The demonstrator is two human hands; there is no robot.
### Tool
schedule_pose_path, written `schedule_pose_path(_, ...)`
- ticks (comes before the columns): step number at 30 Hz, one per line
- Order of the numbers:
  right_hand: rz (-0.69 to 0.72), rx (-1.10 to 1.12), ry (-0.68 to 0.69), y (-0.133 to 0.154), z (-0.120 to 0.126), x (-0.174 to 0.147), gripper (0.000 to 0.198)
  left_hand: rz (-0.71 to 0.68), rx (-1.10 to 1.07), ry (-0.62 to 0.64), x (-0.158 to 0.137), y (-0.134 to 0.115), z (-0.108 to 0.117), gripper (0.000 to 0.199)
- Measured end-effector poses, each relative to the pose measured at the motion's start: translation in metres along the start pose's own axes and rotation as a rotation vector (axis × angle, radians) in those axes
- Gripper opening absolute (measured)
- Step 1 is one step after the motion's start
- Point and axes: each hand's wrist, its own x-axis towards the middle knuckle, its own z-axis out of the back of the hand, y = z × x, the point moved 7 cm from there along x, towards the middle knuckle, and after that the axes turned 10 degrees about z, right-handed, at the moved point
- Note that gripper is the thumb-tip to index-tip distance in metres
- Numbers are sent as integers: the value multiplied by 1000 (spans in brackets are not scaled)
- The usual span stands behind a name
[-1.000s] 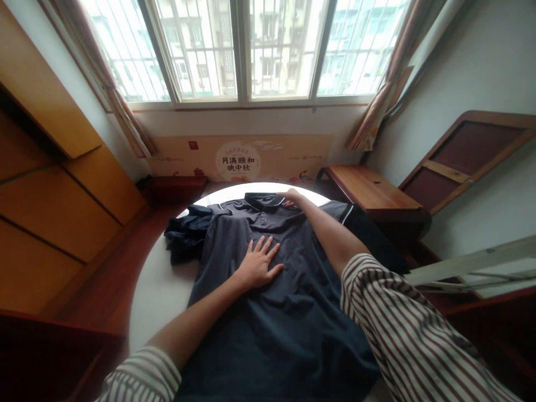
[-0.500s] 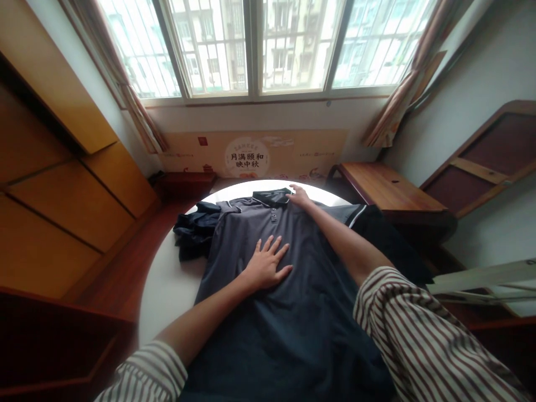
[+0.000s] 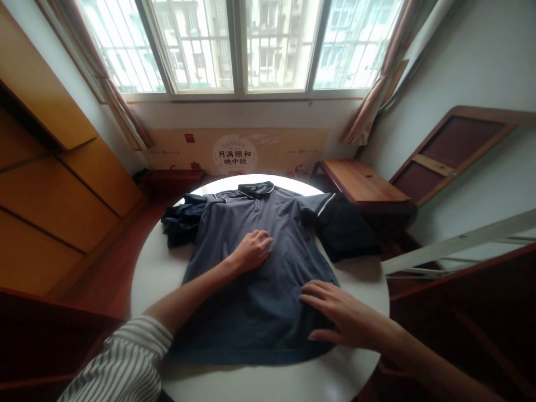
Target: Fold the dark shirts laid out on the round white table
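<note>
A dark grey-blue polo shirt (image 3: 234,301) lies front up on a round white table (image 3: 154,285), its collar at the far edge and its hem toward me. My left hand (image 3: 253,250) rests on the chest of the shirt, fingers slightly bent and apart, with nothing in it. Over the lower right side of the shirt is my right hand (image 3: 335,312), its thumb spread from the fingers and nothing held; whether it touches the cloth I cannot tell.
A crumpled dark garment (image 3: 182,220) sits left of the shirt. Dark folded cloth (image 3: 349,231) lies by the right sleeve. Beyond the table stand a wooden bench (image 3: 360,181) and a printed banner (image 3: 268,148) under the window. A pale rail (image 3: 460,240) runs at right.
My right hand has come from the collar down toward the lower right side of the shirt. My left hand's fingers have drawn in a little. The view has shifted, showing the hem.
</note>
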Motion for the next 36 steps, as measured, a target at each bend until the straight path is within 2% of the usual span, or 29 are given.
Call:
schedule_pose_path(2,-26,-68,-71,3,-10,-31,59,-139,-27,91,-23,-31,12,29)
schedule_pose_path(5,-88,-149,-206,-4,-17,-67,45,-338,-76,236,-80,-74,29,44)
schedule_pose_path(8,-93,-177,-311,-9,-18,-88,45,-340,-81,299,-134,-88,39,54)
schedule_pose_path(12,-60,-180,-425,-8,-13,-94,42,-156,-24,270,-179,-66,41,38)
schedule_pose_path(17,-71,-96,-580,0,0,-85,36,19,25,157,-213,-28,49,39)
schedule_pose_path(19,-99,-49,-634,0,6,-83,35,67,28,120,-225,-15,54,40)
schedule_pose_path(22,-151,-16,-717,-2,13,-84,33,68,58,117,-241,-1,58,33)
schedule_pose_path(26,-155,-32,-675,-3,11,-85,40,54,49,114,-251,11,64,44)
schedule_pose_path(33,-46,-204,-588,3,6,-89,43,111,-39,-162,-253,26,85,32)
schedule_pose_path(36,-13,-232,-540,6,8,-91,47,98,-26,-153,-256,32,82,30)
